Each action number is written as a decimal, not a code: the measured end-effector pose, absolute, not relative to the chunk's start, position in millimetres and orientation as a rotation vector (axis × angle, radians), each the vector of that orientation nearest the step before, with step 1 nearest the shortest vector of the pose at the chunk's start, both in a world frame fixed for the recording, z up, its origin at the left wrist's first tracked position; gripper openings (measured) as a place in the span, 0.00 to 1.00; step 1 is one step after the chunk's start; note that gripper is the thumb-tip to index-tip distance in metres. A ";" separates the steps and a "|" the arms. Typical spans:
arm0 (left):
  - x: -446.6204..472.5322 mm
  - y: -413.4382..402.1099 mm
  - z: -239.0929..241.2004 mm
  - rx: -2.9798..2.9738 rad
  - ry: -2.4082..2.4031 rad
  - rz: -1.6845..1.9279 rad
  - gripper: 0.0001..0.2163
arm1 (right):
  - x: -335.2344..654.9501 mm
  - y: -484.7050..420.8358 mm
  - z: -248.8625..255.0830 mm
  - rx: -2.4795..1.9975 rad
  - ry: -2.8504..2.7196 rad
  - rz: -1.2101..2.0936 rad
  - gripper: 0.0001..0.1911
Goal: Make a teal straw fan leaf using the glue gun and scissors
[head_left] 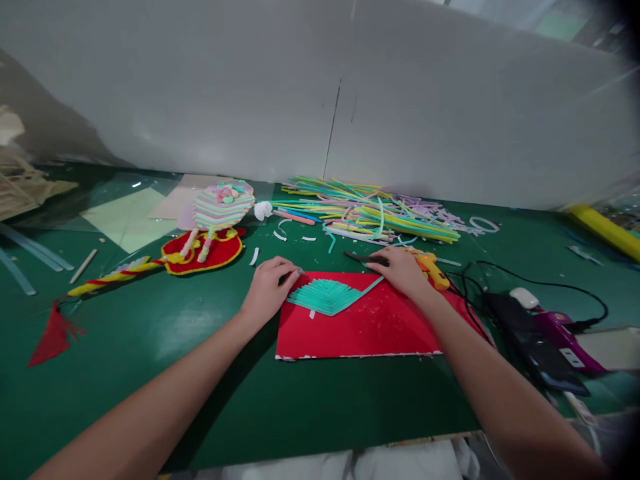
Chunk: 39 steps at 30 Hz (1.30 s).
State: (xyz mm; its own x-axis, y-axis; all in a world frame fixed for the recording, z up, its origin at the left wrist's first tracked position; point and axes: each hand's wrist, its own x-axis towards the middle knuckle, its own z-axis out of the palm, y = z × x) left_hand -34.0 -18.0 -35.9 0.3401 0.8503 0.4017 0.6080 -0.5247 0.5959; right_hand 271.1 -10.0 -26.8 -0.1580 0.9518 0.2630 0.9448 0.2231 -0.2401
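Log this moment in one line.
left hand: at red board edge; right hand: holding dark tool; green strips: on board; glue gun: beside right hand

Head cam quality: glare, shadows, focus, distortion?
Head view: pale glare on the green tabletop, left of centre; head view: broad shadow at the left of the grey wall; head view: turquoise strips slightly soft, the dark tool in the right hand too indistinct to identify; head view: wide-angle stretch, blacked-out right corners.
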 end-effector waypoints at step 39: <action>-39.2 -27.8 -28.9 2.351 1.168 0.594 0.17 | 194.6 -74.0 -14.3 -1.192 -2.694 0.346 0.35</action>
